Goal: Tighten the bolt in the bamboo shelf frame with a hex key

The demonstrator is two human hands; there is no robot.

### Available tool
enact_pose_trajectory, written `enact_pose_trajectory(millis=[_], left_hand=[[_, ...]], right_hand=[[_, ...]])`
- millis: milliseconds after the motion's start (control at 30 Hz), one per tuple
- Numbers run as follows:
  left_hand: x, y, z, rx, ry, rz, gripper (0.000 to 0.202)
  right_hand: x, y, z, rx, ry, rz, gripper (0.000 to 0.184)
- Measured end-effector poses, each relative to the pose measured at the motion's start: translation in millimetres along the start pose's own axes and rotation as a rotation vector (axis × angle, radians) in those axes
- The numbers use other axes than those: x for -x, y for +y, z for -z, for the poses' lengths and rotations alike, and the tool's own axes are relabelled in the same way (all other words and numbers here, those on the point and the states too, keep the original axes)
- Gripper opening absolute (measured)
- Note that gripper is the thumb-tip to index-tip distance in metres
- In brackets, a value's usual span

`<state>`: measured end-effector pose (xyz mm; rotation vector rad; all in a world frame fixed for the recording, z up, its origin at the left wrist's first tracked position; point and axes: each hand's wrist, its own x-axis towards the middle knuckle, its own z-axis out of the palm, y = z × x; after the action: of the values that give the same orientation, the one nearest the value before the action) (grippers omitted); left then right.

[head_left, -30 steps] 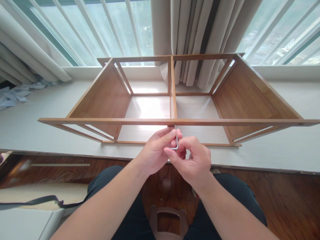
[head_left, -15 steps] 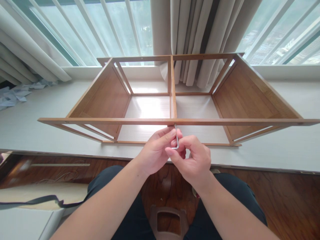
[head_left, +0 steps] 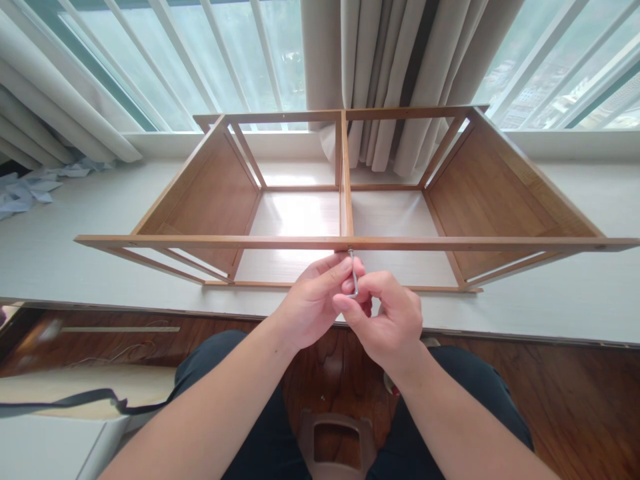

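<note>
A wooden shelf frame (head_left: 225,241) lies on its side on a white platform (head_left: 60,260) before the window. A small metal hex key (head_left: 353,270) stands with its tip in the near rail, right under the middle divider (head_left: 346,193). My left hand (head_left: 313,300) pinches the key's shaft between thumb and fingers. My right hand (head_left: 387,320) is closed round the key's bent lower end. Both hands touch each other just below the rail.
Grey curtains (head_left: 390,60) hang behind the frame, and more at the left (head_left: 55,127). Crumpled paper (head_left: 27,190) lies at the far left. Dark wooden floor (head_left: 575,393) runs below the platform. A brown plastic stool (head_left: 336,440) sits between my knees.
My hands have barely shifted; the hex key sits a touch higher in the fingers. The frame has not moved.
</note>
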<state>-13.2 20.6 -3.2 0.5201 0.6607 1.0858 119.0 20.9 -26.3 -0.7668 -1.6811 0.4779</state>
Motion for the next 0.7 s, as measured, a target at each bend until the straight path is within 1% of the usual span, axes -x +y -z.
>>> enact_pose_trajectory(millis=[467,700], left_hand=[[-0.6,-1.7,1.0,-0.014,0.006,-0.010,0.024],[-0.2,-1.4,0.1,-0.001,0.005,-0.007,0.025]], right_hand=[[-0.6,-0.7,0.2,-0.009,-0.002,-0.003,0.029],[0.1,-0.5,0.7,-0.021,-0.012,-0.026,0.028]])
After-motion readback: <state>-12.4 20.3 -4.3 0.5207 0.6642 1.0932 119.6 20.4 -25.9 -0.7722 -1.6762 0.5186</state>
